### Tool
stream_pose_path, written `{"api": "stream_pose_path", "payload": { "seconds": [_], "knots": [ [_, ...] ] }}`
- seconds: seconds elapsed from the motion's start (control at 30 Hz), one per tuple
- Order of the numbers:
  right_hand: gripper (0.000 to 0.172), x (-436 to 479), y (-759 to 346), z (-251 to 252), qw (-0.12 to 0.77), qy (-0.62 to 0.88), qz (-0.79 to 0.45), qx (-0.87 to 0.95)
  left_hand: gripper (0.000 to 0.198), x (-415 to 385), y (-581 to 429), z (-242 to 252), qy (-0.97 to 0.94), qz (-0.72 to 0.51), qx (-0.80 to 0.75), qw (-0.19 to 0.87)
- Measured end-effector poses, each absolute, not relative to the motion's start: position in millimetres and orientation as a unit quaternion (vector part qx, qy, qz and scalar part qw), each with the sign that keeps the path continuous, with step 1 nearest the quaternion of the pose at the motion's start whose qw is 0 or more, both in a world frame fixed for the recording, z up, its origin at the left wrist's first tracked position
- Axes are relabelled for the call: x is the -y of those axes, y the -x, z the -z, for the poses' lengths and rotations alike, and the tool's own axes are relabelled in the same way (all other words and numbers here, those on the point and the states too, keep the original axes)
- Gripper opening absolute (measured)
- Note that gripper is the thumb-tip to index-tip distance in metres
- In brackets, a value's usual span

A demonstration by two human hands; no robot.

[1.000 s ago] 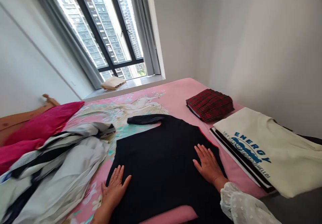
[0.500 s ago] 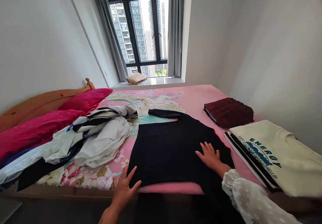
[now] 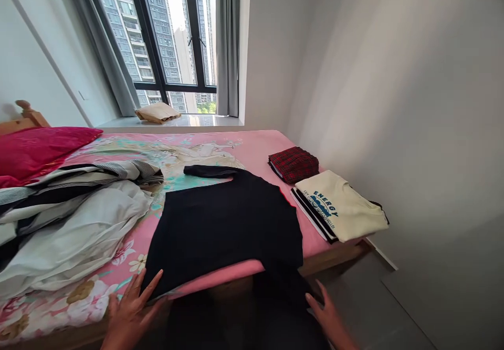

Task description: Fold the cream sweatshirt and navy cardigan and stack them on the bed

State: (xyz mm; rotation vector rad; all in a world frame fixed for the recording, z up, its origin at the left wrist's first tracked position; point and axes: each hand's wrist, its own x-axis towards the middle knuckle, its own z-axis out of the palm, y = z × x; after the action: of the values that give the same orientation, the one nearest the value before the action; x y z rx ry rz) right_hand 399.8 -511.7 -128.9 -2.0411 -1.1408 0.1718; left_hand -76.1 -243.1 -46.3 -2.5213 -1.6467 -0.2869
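A black long-sleeved top (image 3: 220, 224) lies spread flat on the bed. One sleeve stretches out on the far side; the near sleeve (image 3: 281, 289) hangs over the bed's front edge. My left hand (image 3: 132, 308), fingers spread, rests at the top's near left corner. Beside the hanging sleeve is my right hand (image 3: 329, 316), its visible fingers apart; whether it touches the cloth I cannot tell. Left of the top sits a loose heap of white and striped clothes (image 3: 90, 224).
On the bed's right side are a cream printed T-shirt (image 3: 346, 208) atop a folded stack and a dark red plaid folded garment (image 3: 295, 163). Red pillows (image 3: 43, 148) lie at the left. A beige folded item (image 3: 157, 112) rests on the windowsill.
My right hand has left the body of the black top and moved down toward the hanging sleeve. My left hand stays by the near left corner. The view has turned right.
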Motion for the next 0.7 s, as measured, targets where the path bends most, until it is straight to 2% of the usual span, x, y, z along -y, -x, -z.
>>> {"api": "stream_pose_path", "payload": {
  "seconds": [0.07, 0.13, 0.27, 0.37, 0.57, 0.7],
  "knots": [
    [0.066, 523.7, -405.0, 146.9, 0.456, 0.791, -0.116, 0.392, 0.053, 242.1, 75.8, 44.4, 0.833, 0.102, 0.541, 0.053],
    [0.068, 520.2, -406.0, 144.7, 0.494, 0.758, -0.162, 0.393, 0.052, 242.6, 74.7, 40.3, 0.837, 0.108, 0.535, 0.044],
    [0.059, 488.3, -393.1, 99.0, 0.493, 0.735, -0.232, 0.404, 0.049, 248.5, 69.6, 33.9, 0.831, 0.121, 0.542, 0.038],
    [0.058, 471.4, -377.0, 68.0, 0.489, 0.754, -0.214, 0.384, 0.049, 253.0, 65.5, 32.7, 0.824, 0.143, 0.545, 0.065],
    [0.048, 489.1, -371.2, 43.1, 0.552, 0.724, -0.233, 0.342, 0.047, 252.5, 66.7, 21.0, 0.849, 0.134, 0.506, 0.070],
    [0.054, 504.3, -378.1, 15.0, 0.589, 0.683, -0.253, 0.350, 0.044, 252.8, 68.4, 7.5, 0.853, 0.123, 0.504, 0.050]
  ]
}}
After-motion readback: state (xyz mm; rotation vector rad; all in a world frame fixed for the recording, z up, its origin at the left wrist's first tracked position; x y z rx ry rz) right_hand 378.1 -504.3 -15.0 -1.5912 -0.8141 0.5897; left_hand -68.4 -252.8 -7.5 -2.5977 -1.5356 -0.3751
